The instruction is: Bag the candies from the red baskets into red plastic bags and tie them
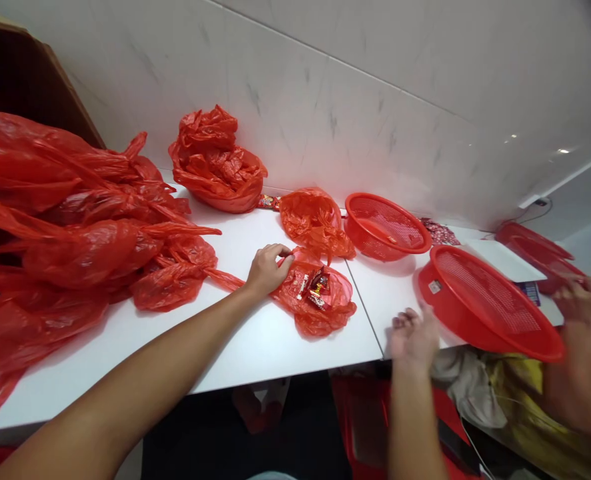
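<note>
My left hand (268, 272) pinches the edge of a red plastic bag (320, 323) lying open on the white table. Inside that bag are several small wrapped snacks (318, 288) in dark and red wrappers. My right hand (415, 339), blurred by motion, is over the table's front edge, palm turned up. Its fingers are loosely curled and apart, with nothing visible in them. Just right of it stands a large red plastic basket (445, 307), tilted in view; whether the hand touches it I cannot tell.
Filled, tied red bags (90, 247) are heaped at the left by a cardboard box (35, 73). Crumpled red bags (220, 167) and another red bag (313, 217) lie by the wall, beside a smaller red basket (385, 230). A co-worker's hand (583, 303) is at the right.
</note>
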{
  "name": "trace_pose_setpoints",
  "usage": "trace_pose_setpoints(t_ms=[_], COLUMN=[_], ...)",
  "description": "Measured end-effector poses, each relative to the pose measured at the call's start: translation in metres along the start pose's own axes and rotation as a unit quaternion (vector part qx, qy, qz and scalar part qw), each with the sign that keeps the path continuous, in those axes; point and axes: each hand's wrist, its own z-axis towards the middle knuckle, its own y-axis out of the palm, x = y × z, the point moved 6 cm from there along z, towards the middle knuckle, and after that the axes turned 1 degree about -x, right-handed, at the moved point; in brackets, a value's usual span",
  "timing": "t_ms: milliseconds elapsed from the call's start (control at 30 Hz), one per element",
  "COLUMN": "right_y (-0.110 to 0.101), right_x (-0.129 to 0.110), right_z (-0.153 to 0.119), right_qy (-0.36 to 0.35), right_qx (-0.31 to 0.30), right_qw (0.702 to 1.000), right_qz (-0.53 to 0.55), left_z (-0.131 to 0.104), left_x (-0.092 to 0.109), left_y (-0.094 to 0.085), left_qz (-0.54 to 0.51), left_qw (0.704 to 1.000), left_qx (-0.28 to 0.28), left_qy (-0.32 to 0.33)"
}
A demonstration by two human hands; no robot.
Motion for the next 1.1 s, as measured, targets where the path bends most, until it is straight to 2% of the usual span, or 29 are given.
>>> trace_pose_setpoints(t_ms=[33, 67, 100, 167, 200, 267, 333, 367, 433, 500, 533, 600, 667, 733, 800, 833, 900, 1000, 1033, 1100], right_y=[0.024, 0.051, 0.072, 0.103, 0.112, 0.121, 0.126, 0.13, 0.139, 0.151, 0.158, 0.175, 0.199, 0.223, 0.237, 0.241, 0.243, 0.23, 0.224, 0.214], right_x=[-0.001, -0.003, -0.006, -0.015, -0.021, -0.036, -0.054, -0.065, -0.091, -0.117, -0.128, -0.142, -0.144, -0.135, -0.125, -0.12, -0.111, -0.091, -0.084, -0.073], right_z=[-0.019, -0.039, -0.057, -0.08, -0.081, -0.068, -0.046, -0.035, -0.019, -0.013, -0.014, -0.025, -0.05, -0.083, -0.11, -0.118, -0.125, -0.12, -0.119, -0.118], right_qy=[-0.053, -0.111, -0.177, -0.255, -0.261, -0.201, -0.106, -0.068, -0.033, -0.032, -0.04, -0.06, -0.079, -0.104, -0.149, -0.166, -0.15, 0.006, 0.058, 0.114], right_qx=[-0.075, -0.173, -0.233, -0.303, -0.315, -0.321, -0.316, -0.314, -0.311, -0.318, -0.321, -0.357, -0.446, -0.552, -0.605, -0.61, -0.603, -0.578, -0.571, -0.564], right_qw=[0.993, 0.963, 0.924, 0.862, 0.858, 0.894, 0.936, 0.946, 0.947, 0.936, 0.933, 0.924, 0.891, 0.82, 0.756, 0.742, 0.75, 0.793, 0.799, 0.801], right_qz=[-0.078, -0.175, -0.248, -0.316, -0.312, -0.241, -0.112, -0.043, 0.077, 0.146, 0.158, 0.125, 0.02, -0.111, -0.2, -0.224, -0.228, -0.19, -0.178, -0.169], left_z=[-0.001, -0.002, -0.002, 0.002, 0.007, 0.023, 0.045, 0.056, 0.074, 0.081, 0.081, 0.072, 0.058, 0.042, 0.028, 0.022, 0.012, -0.003, -0.009, -0.024], left_x=[0.001, 0.002, 0.002, 0.003, 0.004, 0.01, 0.022, 0.032, 0.057, 0.09, 0.107, 0.142, 0.174, 0.197, 0.209, 0.211, 0.207, 0.185, 0.176, 0.16], left_y=[0.0, 0.0, -0.001, -0.005, -0.009, -0.024, -0.046, -0.06, -0.086, -0.107, -0.115, -0.12, -0.115, -0.103, -0.09, -0.086, -0.083, -0.087, -0.088, -0.089], left_qz=[-0.009, -0.02, -0.032, -0.06, -0.077, -0.117, -0.161, -0.193, -0.294, -0.374, -0.385, -0.345, -0.266, -0.187, -0.129, -0.111, -0.085, -0.06, -0.054, -0.054], left_qw=[1.0, 1.0, 0.999, 0.997, 0.996, 0.99, 0.982, 0.975, 0.949, 0.924, 0.92, 0.939, 0.962, 0.975, 0.977, 0.976, 0.975, 0.981, 0.983, 0.987], left_qx=[0.0, 0.001, 0.004, 0.014, 0.021, 0.041, 0.063, 0.072, 0.08, 0.064, 0.05, 0.012, -0.029, -0.071, -0.109, -0.126, -0.144, -0.141, -0.141, -0.134], left_qy=[-0.004, -0.01, -0.017, -0.037, -0.048, -0.068, -0.08, -0.081, -0.077, -0.056, -0.042, -0.002, 0.049, 0.097, 0.131, 0.14, 0.146, 0.122, 0.106, 0.076])
